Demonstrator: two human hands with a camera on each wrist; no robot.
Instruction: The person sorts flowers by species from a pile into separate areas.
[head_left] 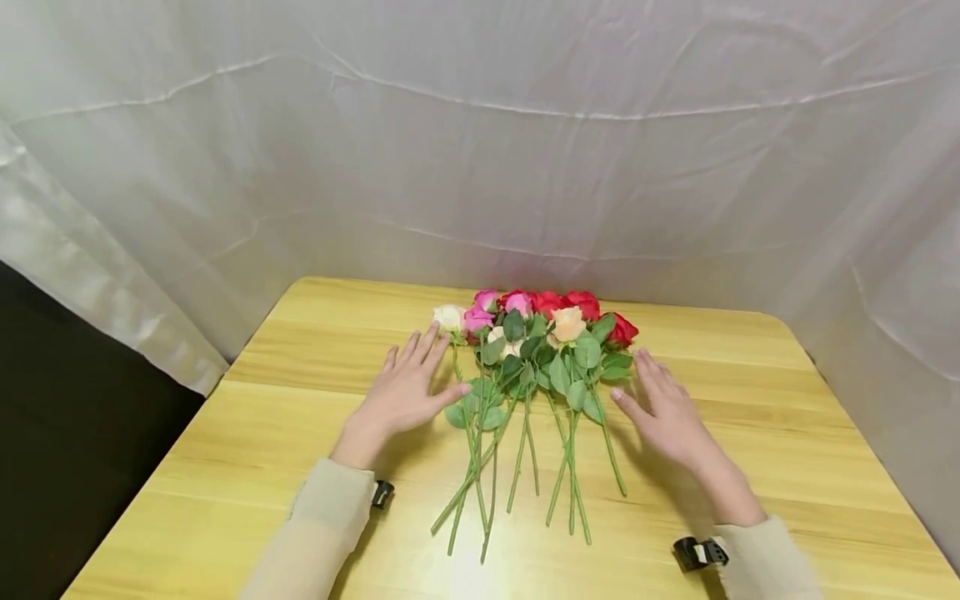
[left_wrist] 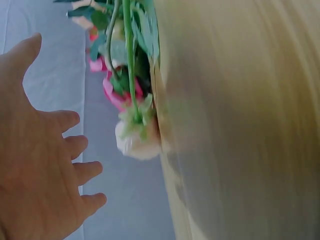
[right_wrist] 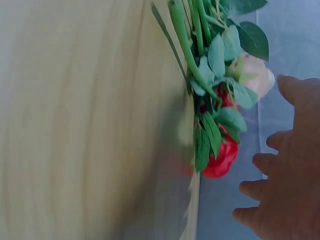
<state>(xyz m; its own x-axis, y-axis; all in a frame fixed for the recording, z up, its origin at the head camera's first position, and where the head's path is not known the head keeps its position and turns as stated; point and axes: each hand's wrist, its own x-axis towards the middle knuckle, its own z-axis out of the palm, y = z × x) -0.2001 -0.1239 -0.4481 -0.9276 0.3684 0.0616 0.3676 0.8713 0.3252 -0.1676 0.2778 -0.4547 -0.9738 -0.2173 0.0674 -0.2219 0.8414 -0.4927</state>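
Note:
A loose bunch of roses lies on the wooden table, blooms toward the back and green stems (head_left: 480, 467) toward the front. Among them are a white rose (head_left: 449, 317) at the left, pink roses (head_left: 477, 318), a peach rose (head_left: 567, 324) and red roses (head_left: 622, 330) at the right. My left hand (head_left: 405, 387) spreads its fingers beside the white rose, the fingertips overlapping its edge; contact I cannot tell. On the other side my right hand (head_left: 663, 412) extends its fingers near the rightmost red rose (right_wrist: 222, 159). Both palms hold nothing.
The wooden table (head_left: 247, 467) has rounded back corners. Pale curtains (head_left: 525, 167) hang behind it and at the sides. A dark area (head_left: 75, 433) lies beyond the left edge. Black wrist devices (head_left: 697, 552) sit at the sleeve cuffs.

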